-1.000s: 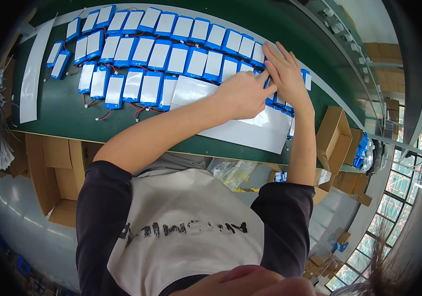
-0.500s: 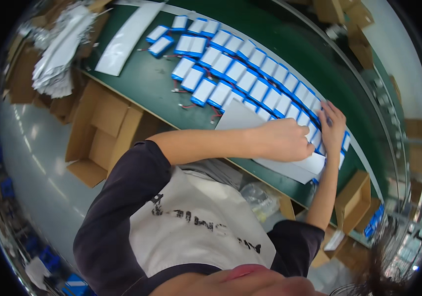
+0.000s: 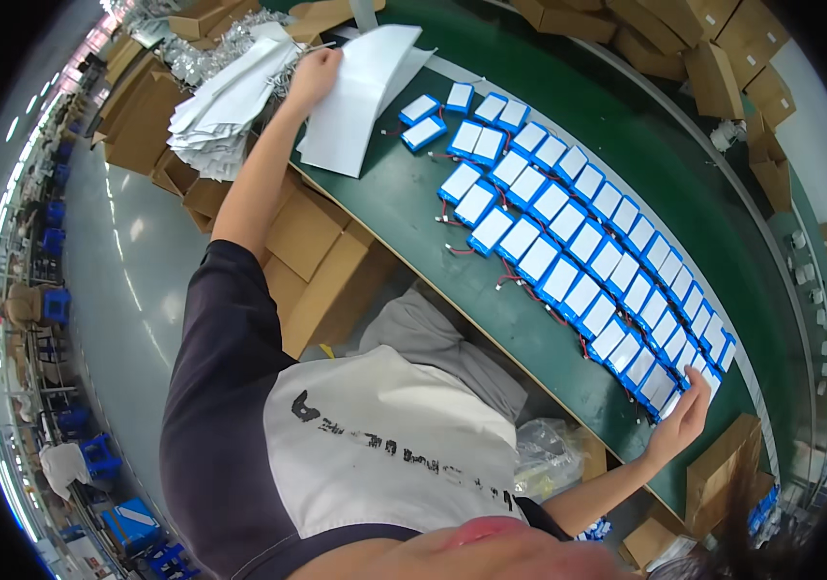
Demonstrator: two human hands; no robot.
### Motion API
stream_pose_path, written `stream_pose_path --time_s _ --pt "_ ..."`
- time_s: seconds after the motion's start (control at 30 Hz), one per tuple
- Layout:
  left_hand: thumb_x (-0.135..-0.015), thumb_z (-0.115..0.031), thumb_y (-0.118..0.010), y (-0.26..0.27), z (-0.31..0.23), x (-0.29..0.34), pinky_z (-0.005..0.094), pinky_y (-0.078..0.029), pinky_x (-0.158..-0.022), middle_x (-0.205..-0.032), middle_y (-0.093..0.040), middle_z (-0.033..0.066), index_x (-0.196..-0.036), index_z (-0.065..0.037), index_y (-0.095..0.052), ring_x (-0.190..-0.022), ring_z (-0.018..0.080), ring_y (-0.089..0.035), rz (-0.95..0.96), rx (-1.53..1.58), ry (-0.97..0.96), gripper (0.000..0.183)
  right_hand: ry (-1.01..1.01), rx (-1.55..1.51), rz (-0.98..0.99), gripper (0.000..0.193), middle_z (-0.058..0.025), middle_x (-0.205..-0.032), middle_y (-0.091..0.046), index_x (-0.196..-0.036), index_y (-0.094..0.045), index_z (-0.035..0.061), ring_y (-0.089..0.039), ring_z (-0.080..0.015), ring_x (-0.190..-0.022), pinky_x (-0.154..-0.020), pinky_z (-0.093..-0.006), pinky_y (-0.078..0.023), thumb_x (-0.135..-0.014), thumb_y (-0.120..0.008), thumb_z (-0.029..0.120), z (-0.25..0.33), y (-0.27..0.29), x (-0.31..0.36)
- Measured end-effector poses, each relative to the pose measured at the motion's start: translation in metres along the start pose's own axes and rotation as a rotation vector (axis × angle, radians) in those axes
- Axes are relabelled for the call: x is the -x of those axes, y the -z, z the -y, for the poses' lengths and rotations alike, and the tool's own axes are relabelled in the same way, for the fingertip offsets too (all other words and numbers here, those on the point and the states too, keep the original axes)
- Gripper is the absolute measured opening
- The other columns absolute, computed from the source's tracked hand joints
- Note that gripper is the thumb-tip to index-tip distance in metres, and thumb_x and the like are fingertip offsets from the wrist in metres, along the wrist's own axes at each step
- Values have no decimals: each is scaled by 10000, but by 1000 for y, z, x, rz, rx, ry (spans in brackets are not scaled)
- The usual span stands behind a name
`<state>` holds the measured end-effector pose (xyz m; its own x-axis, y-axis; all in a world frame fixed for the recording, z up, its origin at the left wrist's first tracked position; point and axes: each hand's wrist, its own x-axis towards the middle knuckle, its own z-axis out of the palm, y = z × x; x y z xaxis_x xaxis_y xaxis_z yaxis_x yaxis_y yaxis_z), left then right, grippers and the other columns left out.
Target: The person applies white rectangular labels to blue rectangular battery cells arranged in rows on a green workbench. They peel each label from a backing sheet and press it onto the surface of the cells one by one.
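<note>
Blue flat battery packs with white tops lie in several curved rows on the green table. Thin red wires with small white connectors stick out along the rows' near edges. At the far left, my left hand is closed on the left edge of a white sheet. Part of another white sheet shows beneath it. My right hand rests at the right end of the rows, fingers stretched out over the last packs and holding nothing visible.
A pile of crumpled white sheets lies left of my left hand. Open cardboard boxes stand below the table's near edge. Another box is at the right end. Clear plastic bags lie under the table.
My left hand has swung from over the right part of the rows to the far left. The sheet that covered the near packs is off them. My right hand stays by the right end.
</note>
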<state>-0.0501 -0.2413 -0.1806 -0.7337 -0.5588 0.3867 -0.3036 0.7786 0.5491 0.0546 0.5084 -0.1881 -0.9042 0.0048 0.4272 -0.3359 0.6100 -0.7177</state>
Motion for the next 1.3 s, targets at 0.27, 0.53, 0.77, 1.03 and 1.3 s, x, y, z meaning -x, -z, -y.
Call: stream_pose_path --time_s 0.27,0.53,0.77,1.03,1.3 --pt "-1039 -391 -492 -68 8 6 626 -529 -912 -1244 -640 284 -1216 -95 -668 -1025 539 -662 95 -479 -215 387 44 122 -145 241 -113 -1068 -700 -1091 -688 -41 -646 -202 -1002 -927 -322 -494 -1096 -523 134 -10 -37 49" --pt "-1074 -324 -434 -80 -16 -4 582 -580 -808 -1003 -734 232 -1164 -40 -581 -909 457 -727 124 -519 -138 332 19 121 -195 248 -113 -1036 -701 -1068 -696 -41 -643 -201 -960 -892 -316 -496 -1093 -546 155 -10 -38 46" --pt "-970 -176 -601 -30 27 -31 514 -545 -837 -1130 -641 187 -1202 -78 -635 -1108 362 -634 -80 -783 -570 254 63 236 -254 95 -156 -1020 -708 -1047 -705 -19 -659 -299 -964 -879 -384 -517 -980 -652 21 5 -46 31" --pt "-949 -346 -731 -42 -67 114 504 -388 -1156 -1486 -516 134 -1409 -155 -587 -1399 376 -451 280 5 -784 519 118 476 -99 330 -161 -1306 -640 -1236 -685 31 -572 -352 -1229 -1083 -452 -421 -915 -733 92 -23 18 36" --pt "-849 -472 -806 -54 -79 81 474 -429 -1045 -1242 -613 101 -1230 -142 -686 -1215 337 -516 268 -137 -901 518 146 560 29 564 -136 -1437 -583 -1340 -656 71 -531 -356 -1304 -1116 -476 -367 -811 -809 190 -36 29 41"
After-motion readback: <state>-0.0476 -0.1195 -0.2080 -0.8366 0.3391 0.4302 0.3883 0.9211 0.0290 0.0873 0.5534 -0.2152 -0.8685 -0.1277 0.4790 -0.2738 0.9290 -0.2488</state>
